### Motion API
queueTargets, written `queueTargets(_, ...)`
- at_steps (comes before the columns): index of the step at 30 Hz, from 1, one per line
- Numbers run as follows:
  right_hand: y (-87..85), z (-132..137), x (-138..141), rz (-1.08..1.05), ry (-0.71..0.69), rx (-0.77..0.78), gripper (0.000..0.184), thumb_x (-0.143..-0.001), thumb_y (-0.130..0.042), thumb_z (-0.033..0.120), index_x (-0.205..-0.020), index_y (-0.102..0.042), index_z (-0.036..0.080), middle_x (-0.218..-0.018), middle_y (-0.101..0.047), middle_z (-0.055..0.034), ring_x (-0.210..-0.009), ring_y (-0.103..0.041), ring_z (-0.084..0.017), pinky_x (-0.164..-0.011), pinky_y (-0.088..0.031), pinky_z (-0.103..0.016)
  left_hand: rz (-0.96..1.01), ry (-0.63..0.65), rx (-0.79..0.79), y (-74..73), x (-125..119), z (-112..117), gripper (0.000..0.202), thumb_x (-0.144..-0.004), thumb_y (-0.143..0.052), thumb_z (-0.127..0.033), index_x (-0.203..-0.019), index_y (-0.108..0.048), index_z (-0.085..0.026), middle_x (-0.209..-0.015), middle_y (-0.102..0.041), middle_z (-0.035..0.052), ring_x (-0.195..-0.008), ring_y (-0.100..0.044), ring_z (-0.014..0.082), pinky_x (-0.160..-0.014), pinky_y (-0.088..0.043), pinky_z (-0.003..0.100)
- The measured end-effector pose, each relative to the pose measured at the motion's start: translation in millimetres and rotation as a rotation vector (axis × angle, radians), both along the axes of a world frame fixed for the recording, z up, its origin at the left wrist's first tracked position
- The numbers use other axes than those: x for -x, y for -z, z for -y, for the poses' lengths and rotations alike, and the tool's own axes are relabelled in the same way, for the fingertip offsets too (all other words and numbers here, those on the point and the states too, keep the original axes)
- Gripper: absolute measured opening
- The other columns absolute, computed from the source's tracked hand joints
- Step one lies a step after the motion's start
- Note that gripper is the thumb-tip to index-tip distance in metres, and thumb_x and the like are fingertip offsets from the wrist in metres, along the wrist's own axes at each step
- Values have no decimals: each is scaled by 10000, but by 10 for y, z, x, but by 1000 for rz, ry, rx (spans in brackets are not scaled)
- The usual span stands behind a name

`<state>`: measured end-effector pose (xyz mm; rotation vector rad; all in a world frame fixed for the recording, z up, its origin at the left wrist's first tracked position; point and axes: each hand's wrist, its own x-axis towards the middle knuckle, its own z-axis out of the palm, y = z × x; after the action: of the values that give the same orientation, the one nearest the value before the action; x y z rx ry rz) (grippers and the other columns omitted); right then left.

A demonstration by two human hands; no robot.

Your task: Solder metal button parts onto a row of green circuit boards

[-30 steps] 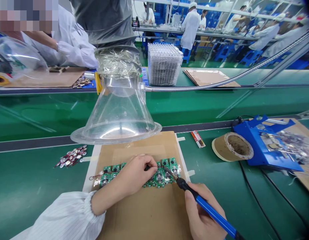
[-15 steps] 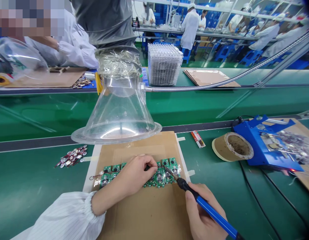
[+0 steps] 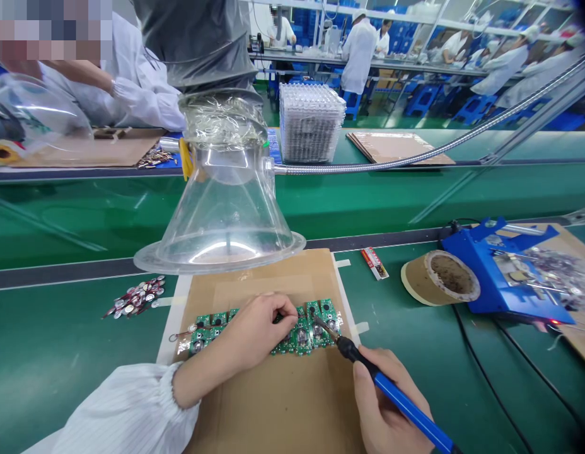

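Note:
My right hand [image 3: 391, 403] grips a blue soldering iron [image 3: 406, 407], whose tip rests at or just above the right part of a row of green circuit boards [image 3: 302, 337]. My left hand [image 3: 261, 328] reaches across these boards with thumb and forefinger pinched together just left of the tip. What looks like a thin wire [image 3: 301, 314] runs from the pinch toward the iron; its held end is hidden by the fingers. The middle boards are covered by my left hand and wrist. Beneath the boards lies a brown cardboard sheet [image 3: 283, 403], taped to the green bench.
A clear fume hood [image 3: 226, 221] hangs over the cardboard's far edge. Small round parts with wires [image 3: 136, 296] are piled at left. To the right stand a cardboard tape core [image 3: 439, 277] and a blue soldering stand [image 3: 505, 271], with cables [image 3: 481, 378] nearby. A co-worker's sleeve [image 3: 145, 94] shows opposite.
The soldering iron and my right hand have shifted slightly to the right, its tip a little farther from my left fingertips. My left hand stays put. The co-worker opposite has moved their arms.

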<state>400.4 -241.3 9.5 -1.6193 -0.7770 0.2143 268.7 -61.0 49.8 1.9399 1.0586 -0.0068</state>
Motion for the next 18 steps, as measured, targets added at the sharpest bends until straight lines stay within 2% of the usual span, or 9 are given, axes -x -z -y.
queueTargets(3, 51, 38, -91, 98, -18, 0, 100, -989, -691, 268, -1058, -764, 266, -877, -689, -4, -741, -659, -126, -523, -429, -218, -8, 2, 0, -8, -3, -6, 188, -903, -556, -328, -802, -677, -227, -732, -606, -7, -687, -524, 201, -679, -373, 327)
queueTargets(7, 122, 84, -201, 237, -70, -29, 145, -968, -699, 206, -1097, -755, 244, -907, -730, -16, -751, -707, -129, -540, -487, -196, -17, 8, 4, -14, -14, -11, 182, -902, -562, -327, -812, -685, -226, -742, -619, -5, -696, -531, 203, -680, -372, 326)
queueTargets(13, 123, 86, -200, 230, -5, -41, 119, -960, -711, 222, -1062, -772, 229, -911, -749, -34, -726, -717, -157, -552, -519, -226, -4, 3, 7, -5, -27, -23, 188, -900, -559, -329, -801, -679, -224, -755, -649, -4, -699, -542, 202, -673, -373, 325)
queueTargets(18, 144, 87, -213, 249, -17, -50, 149, -955, -715, 202, -1094, -760, 233, -911, -745, -19, -744, -715, -141, -583, -530, -211, -3, 3, 4, 3, -18, -18, 187, -893, -559, -325, -793, -681, -226, -750, -657, -5, -697, -545, 201, -677, -376, 326)
